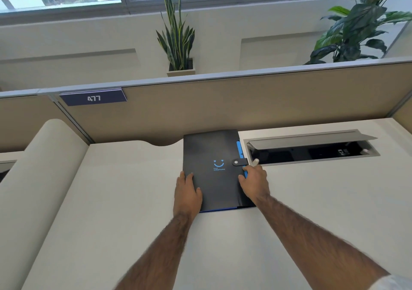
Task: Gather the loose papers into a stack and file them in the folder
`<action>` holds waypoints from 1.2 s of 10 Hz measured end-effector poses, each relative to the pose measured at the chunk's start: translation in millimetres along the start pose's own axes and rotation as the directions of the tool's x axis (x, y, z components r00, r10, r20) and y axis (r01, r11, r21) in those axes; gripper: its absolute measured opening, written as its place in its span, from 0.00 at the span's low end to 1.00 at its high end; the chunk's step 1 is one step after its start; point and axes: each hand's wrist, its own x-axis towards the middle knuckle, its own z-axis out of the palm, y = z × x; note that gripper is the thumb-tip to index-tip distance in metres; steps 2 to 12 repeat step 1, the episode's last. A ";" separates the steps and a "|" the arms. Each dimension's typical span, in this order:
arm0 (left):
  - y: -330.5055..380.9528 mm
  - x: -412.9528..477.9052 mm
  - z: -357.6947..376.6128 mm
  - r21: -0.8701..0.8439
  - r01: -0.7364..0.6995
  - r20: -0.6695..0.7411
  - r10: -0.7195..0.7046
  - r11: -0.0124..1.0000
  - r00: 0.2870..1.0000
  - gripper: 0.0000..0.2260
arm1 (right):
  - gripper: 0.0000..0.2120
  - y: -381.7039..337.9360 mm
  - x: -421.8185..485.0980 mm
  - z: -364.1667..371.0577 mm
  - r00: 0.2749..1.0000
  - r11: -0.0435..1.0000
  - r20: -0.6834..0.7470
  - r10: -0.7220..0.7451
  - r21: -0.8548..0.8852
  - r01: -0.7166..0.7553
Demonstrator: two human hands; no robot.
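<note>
A black folder [214, 153] with a blue smile mark lies closed on the white desk [133, 200], its snap tab fastened on the right side and blue tabs showing along that edge. My left hand [187, 193] grips its near left edge, thumb on the cover. My right hand [254, 183] holds the near right edge by the blue tabs. No loose papers are in sight.
An open cable hatch [312, 149] with a raised grey lid sits in the desk right of the folder. A beige partition [223, 109] with a plate reading 477 stands behind. Plants rise beyond it.
</note>
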 end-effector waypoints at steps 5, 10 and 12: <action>-3.9 -11.1 -13.9 0.020 0.002 -0.047 -0.001 1.000 0.999 0.29 | 0.18 9.0 -19.4 -9.4 0.994 0.996 -0.078 0.076 0.053 -0.072; -3.9 -11.1 -13.9 0.020 0.002 -0.047 -0.001 1.000 0.999 0.29 | 0.18 9.0 -19.4 -9.4 0.994 0.996 -0.078 0.076 0.053 -0.072; -3.9 -11.1 -13.9 0.020 0.002 -0.047 -0.001 1.000 0.999 0.29 | 0.18 9.0 -19.4 -9.4 0.994 0.996 -0.078 0.076 0.053 -0.072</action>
